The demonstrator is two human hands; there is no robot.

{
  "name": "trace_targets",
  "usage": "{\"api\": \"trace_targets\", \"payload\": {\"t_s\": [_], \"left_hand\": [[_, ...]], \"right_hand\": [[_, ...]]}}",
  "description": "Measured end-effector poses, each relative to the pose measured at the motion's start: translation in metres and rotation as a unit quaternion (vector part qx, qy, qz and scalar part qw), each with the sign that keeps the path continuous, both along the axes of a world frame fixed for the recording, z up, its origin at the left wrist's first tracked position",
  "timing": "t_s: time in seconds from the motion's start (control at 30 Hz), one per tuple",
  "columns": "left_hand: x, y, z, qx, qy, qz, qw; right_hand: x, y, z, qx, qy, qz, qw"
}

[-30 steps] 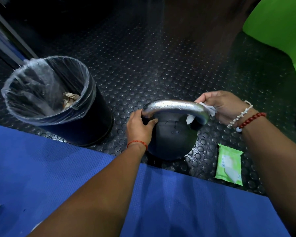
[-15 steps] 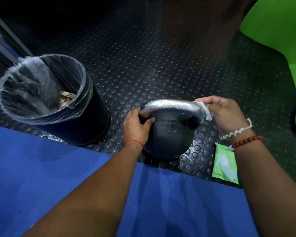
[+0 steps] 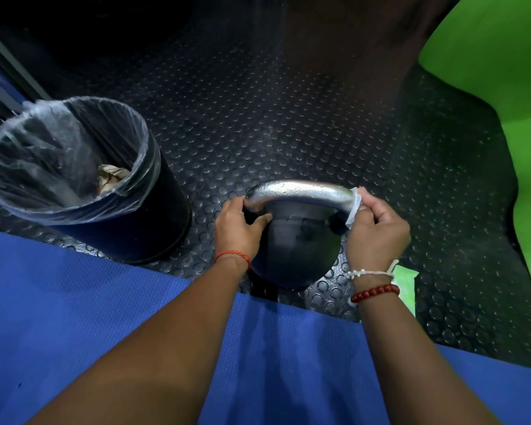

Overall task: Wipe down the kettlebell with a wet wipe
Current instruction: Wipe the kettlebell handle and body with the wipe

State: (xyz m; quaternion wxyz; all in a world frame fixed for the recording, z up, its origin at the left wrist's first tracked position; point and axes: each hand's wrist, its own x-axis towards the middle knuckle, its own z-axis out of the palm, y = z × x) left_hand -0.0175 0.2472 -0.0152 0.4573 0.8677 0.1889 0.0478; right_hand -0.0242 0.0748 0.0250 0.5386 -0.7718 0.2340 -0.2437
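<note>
A black kettlebell [image 3: 298, 250] with a wet silver handle stands on the studded rubber floor at the middle of the view. My left hand [image 3: 238, 230] grips the left end of the handle where it meets the ball. My right hand [image 3: 376, 233] pinches a white wet wipe [image 3: 353, 208] and presses it round the right bend of the handle. The wipe is mostly hidden under my fingers.
A black bin [image 3: 83, 182] with a clear liner and crumpled paper inside stands to the left. A green wipe pack [image 3: 406, 286] lies on the floor behind my right wrist. A blue mat [image 3: 74, 317] covers the near floor. A green wall [image 3: 503, 72] rises at right.
My right hand has slid the wipe from the outer side of the handle's right bend toward me and down. My left hand kept its grip. The view shifted slightly.
</note>
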Motion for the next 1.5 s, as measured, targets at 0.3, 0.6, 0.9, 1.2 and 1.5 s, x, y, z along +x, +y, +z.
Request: {"api": "trace_targets", "payload": {"t_s": [0.3, 0.6, 0.9, 1.2, 1.5], "left_hand": [[0.001, 0.001, -0.001, 0.003, -0.001, -0.003, 1.0], [0.002, 0.001, -0.001, 0.011, -0.001, -0.007, 1.0], [0.002, 0.001, -0.003, 0.001, -0.002, -0.006, 1.0], [0.001, 0.001, -0.002, 0.006, -0.001, -0.003, 1.0], [0.002, 0.002, -0.004, 0.013, -0.003, -0.004, 1.0]], "right_hand": [[-0.007, 0.002, -0.004, -0.044, -0.032, 0.022, 0.998], [-0.006, -0.002, -0.003, 0.005, -0.004, 0.021, 1.0], [0.004, -0.015, -0.001, 0.02, 0.047, 0.027, 0.998], [0.005, -0.012, 0.002, -0.013, 0.04, 0.006, 0.999], [0.006, -0.016, 0.006, -0.001, 0.057, 0.029, 0.998]]}}
